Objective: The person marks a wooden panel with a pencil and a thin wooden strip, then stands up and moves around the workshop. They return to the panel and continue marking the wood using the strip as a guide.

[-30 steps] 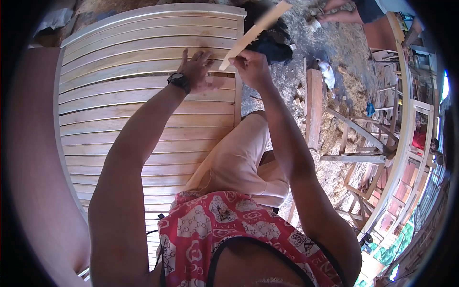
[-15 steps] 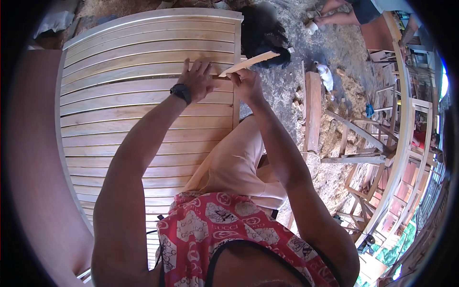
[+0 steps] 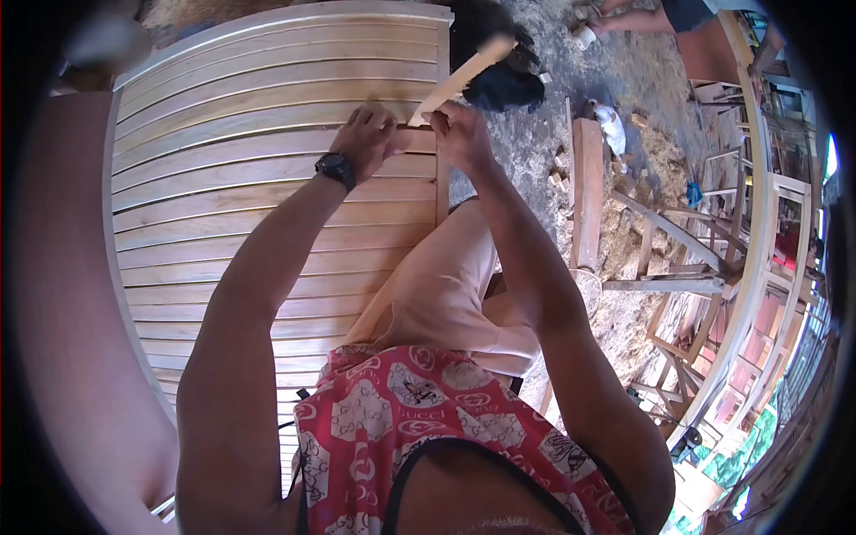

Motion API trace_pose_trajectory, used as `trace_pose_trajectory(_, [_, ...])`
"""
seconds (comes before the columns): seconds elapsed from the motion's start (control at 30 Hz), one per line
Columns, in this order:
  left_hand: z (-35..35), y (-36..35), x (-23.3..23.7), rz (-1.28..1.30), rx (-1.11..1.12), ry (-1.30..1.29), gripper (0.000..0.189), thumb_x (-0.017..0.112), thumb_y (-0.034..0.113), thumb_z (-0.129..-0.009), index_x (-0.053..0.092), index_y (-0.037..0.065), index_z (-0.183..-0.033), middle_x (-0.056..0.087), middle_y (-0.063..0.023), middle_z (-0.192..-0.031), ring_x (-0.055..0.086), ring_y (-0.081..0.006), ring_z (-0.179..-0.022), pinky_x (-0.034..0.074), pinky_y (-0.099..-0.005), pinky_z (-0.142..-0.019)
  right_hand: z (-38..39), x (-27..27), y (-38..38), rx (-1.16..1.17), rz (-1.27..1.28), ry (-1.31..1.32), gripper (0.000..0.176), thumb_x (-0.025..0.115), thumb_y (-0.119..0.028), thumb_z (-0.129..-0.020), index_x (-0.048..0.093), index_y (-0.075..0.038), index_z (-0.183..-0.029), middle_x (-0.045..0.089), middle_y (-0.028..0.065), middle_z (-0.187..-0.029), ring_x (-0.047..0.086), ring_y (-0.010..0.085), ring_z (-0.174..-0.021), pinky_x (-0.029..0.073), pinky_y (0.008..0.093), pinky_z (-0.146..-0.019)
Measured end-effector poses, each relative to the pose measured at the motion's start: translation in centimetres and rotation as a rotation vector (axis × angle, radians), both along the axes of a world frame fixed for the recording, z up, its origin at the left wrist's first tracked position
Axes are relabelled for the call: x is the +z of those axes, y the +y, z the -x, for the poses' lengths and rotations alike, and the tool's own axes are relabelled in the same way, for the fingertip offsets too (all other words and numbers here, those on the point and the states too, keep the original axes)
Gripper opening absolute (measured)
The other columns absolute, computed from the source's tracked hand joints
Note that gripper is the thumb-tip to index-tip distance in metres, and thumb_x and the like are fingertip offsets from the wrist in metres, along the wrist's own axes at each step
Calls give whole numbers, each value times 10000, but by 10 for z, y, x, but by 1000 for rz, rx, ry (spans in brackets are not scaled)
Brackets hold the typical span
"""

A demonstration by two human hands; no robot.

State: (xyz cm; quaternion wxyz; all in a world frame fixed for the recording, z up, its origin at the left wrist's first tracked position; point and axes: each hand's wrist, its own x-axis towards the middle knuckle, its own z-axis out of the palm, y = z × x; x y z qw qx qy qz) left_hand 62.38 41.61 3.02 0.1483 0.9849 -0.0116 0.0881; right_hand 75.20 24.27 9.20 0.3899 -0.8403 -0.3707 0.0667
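A large slatted wooden panel (image 3: 267, 192) with a raised frame lies under my hands. My left hand (image 3: 364, 143), with a dark watch (image 3: 335, 169) on its wrist, rests near the panel's right side, its fingers bent inward over a slat; whether it holds anything is hidden. Close to its right, my right hand (image 3: 462, 135) pinches the lower end of a thin pale wood strip (image 3: 464, 73) at the panel's right frame edge. The strip slants up and to the right, past the edge.
A long beam (image 3: 585, 196) and wooden trestle pieces (image 3: 669, 234) stand on the shaving-strewn floor at the right. A black object (image 3: 506, 85) lies beyond the panel's edge. Another person's bare legs (image 3: 633, 22) show at the top right. A wooden frame (image 3: 758, 223) runs down the far right.
The wood strip has tilted more steeply upward. My left hand's fingers, spread flat before, are now bent in. The panel and both hands appear slightly higher in view.
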Motion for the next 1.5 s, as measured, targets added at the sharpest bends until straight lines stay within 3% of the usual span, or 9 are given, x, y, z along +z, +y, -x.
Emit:
trace_pose_trajectory(0.07, [1, 1, -4, 117, -6, -17, 419, 755, 293, -893, 672, 67, -1235, 600, -108, -1250, 590, -359, -1178, 528, -475, -1013, 0, -1, -2, -4, -20, 12, 111, 713, -83, -936, 731, -49, -1041, 713, 200, -808, 714, 293, -672, 521, 370, -616])
trace_pose_trajectory(0.17, [0, 3, -6, 80, -28, -72, 399, 766, 273, -881, 671, 59, -1204, 601, -103, -1222, 595, -347, -1155, 564, -455, -935, -2, -1, 1, -2, 6, 23, 120, 717, -89, -937, 734, -48, -1049, 723, 191, -815, 725, 269, -685, 527, 361, -622])
trace_pose_trajectory(0.37, [0, 2, -7, 99, -17, -88, 370, 758, 248, -880, 659, 68, -1189, 614, -95, -1205, 607, -337, -1105, 558, -452, -939, -1, 0, 2, -3, -1, 72, 120, 717, -88, -942, 736, -46, -1052, 739, 178, -828, 732, 227, -701, 539, 341, -646])
trace_pose_trajectory(0.47, [-1, 4, -8, 88, -25, -118, 346, 755, 244, -879, 673, 71, -1168, 623, -87, -1197, 611, -333, -1086, 560, -449, -930, -1, -3, 1, 18, -131, 127, 119, 719, -87, -942, 737, -47, -1053, 734, 180, -822, 715, 196, -685, 534, 332, -646])
trace_pose_trajectory(0.53, [-1, 2, -7, 83, -18, -124, 335, 751, 241, -881, 676, 71, -1160, 629, -88, -1189, 613, -333, -1077, 562, -449, -923, -2, -2, 0, 19, -86, 67, 138, 696, -88, -919, 749, -95, -1046, 710, 200, -837, 717, 365, -749, 548, 413, -655])
trace_pose_trajectory(0.87, [-3, 1, -2, 80, 14, -102, 313, 731, 226, -893, 680, 60, -1152, 650, -97, -1161, 626, -335, -1055, 574, -457, -901, -1, 6, -2, 29, 6, 35, 125, 699, -107, -925, 747, -84, -1039, 713, 200, -846, 712, 373, -756, 545, 424, -659])
trace_pose_trajectory(1.3, [-2, -5, -7, 127, 53, -127, 327, 770, 193, -854, 678, 76, -1146, 654, -98, -1182, 615, -351, -1121, 566, -475, -919, -3, -9, -5, 39, -55, 144, 201, 709, -83, -910, 722, -81, -1110, 756, 189, -976, 740, 377, -919, 583, 424, -774])
trace_pose_trajectory(1.5, [3, -11, -7, 127, 64, -219, 196, 750, 209, -852, 700, 98, -1005, 643, -85, -1162, 609, -329, -1107, 557, -449, -916, -3, -9, -3, 37, -61, 108, 191, 712, -69, -903, 725, -79, -1094, 740, 204, -931, 730, 393, -883, 577, 431, -741])
